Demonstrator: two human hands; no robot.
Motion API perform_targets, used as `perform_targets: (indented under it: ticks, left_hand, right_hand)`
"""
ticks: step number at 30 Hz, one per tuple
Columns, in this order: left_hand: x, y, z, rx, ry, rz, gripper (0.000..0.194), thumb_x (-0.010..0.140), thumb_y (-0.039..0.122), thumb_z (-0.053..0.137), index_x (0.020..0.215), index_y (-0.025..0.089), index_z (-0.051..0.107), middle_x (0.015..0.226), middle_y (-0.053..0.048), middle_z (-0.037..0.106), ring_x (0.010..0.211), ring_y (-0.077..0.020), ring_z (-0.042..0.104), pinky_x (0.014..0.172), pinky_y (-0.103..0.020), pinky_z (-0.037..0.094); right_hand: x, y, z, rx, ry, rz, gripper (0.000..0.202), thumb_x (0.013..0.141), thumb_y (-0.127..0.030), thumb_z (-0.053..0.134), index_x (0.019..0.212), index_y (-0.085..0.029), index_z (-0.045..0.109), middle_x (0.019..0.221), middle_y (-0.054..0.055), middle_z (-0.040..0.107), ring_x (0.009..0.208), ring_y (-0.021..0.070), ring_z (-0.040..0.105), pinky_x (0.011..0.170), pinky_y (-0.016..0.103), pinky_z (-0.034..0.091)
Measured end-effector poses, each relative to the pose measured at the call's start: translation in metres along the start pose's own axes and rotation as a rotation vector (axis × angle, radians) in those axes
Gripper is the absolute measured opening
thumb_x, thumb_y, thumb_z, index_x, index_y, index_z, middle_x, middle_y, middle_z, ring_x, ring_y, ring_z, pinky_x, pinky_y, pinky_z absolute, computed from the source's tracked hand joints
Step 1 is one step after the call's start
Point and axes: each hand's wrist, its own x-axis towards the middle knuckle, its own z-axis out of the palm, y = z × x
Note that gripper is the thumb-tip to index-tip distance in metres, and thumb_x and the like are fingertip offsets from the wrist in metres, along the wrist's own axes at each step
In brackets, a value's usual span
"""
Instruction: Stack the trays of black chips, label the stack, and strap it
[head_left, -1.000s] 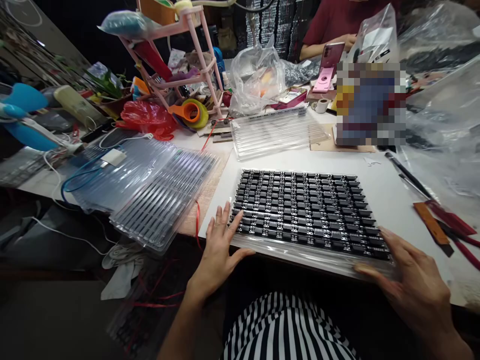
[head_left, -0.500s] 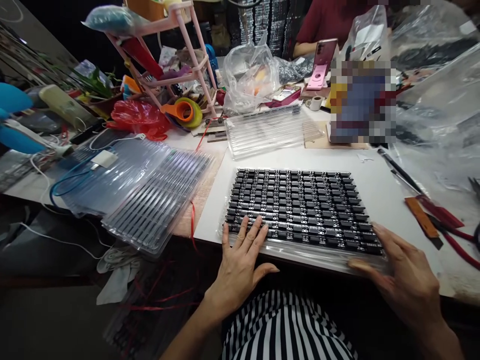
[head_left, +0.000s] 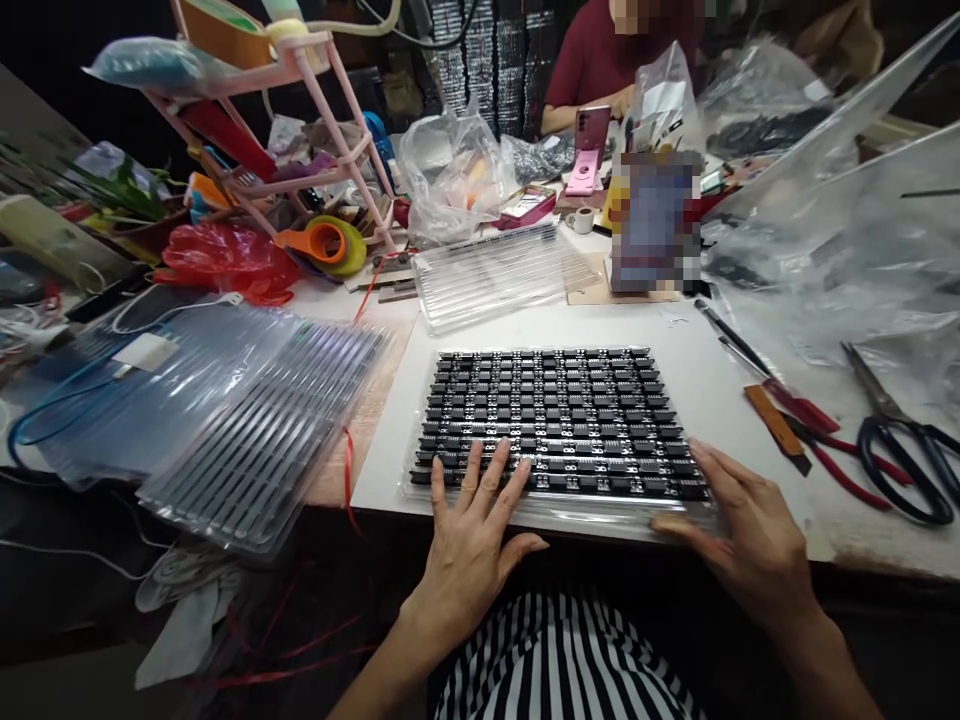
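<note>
A clear plastic tray [head_left: 600,506] filled with rows of small black circuit boards [head_left: 551,410] lies flat on a white sheet at the table's front edge. My left hand [head_left: 476,525] rests on the front rows with its fingers spread, holding nothing. At the tray's front right corner is my right hand [head_left: 750,530], its thumb along the front rim and its fingers at the right side, gripping that corner. Behind the filled tray lies another clear ridged tray [head_left: 495,280].
Stacked clear trays [head_left: 262,440] lie at the left beside a pink rack [head_left: 345,150]. To the right are scissors [head_left: 892,430], an orange-handled blade [head_left: 774,418], tweezers and plastic bags [head_left: 847,240]. A person [head_left: 585,60] sits across the table behind a phone [head_left: 590,135].
The view has turned to the right, bringing the whole scissors into sight. My left hand's fingers are spread a little wider on the boards; my right hand stays at the corner.
</note>
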Motion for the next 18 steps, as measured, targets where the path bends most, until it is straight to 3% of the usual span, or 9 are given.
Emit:
perform_targets:
  ticks: [4, 10, 18]
  left_hand:
    - [0.002, -0.001, 0.001, -0.012, -0.005, 0.034, 0.065, 0.089, 0.047, 0.05, 0.145, 0.021, 0.031, 0.151, -0.008, 0.033, 0.143, -0.0327, 0.019, 0.113, -0.06, 0.001]
    - [0.003, -0.009, 0.002, -0.088, 0.019, 0.086, 0.057, 0.089, 0.038, 0.053, 0.142, 0.022, 0.037, 0.149, -0.01, 0.038, 0.142, -0.0287, 0.024, 0.114, -0.053, 0.017]
    - [0.006, 0.001, 0.003, -0.11, 0.038, 0.02, 0.058, 0.09, 0.035, 0.052, 0.143, 0.02, 0.035, 0.151, -0.015, 0.032, 0.143, -0.0298, 0.02, 0.113, -0.057, 0.011]
  right_hand:
    - [0.002, -0.001, -0.001, 0.003, -0.015, 0.008, 0.079, 0.078, -0.036, 0.069, 0.145, -0.019, 0.032, 0.126, 0.016, 0.059, 0.114, 0.0282, 0.058, 0.09, 0.041, 0.049]
    - [0.003, -0.001, -0.002, 0.009, -0.024, 0.02, 0.078, 0.08, -0.04, 0.066, 0.146, -0.018, 0.03, 0.126, 0.016, 0.06, 0.116, 0.0274, 0.056, 0.091, 0.04, 0.049]
    - [0.003, 0.0, -0.004, 0.023, -0.068, 0.019, 0.08, 0.079, -0.039, 0.068, 0.146, -0.016, 0.03, 0.125, 0.017, 0.06, 0.117, 0.028, 0.055, 0.09, 0.041, 0.048]
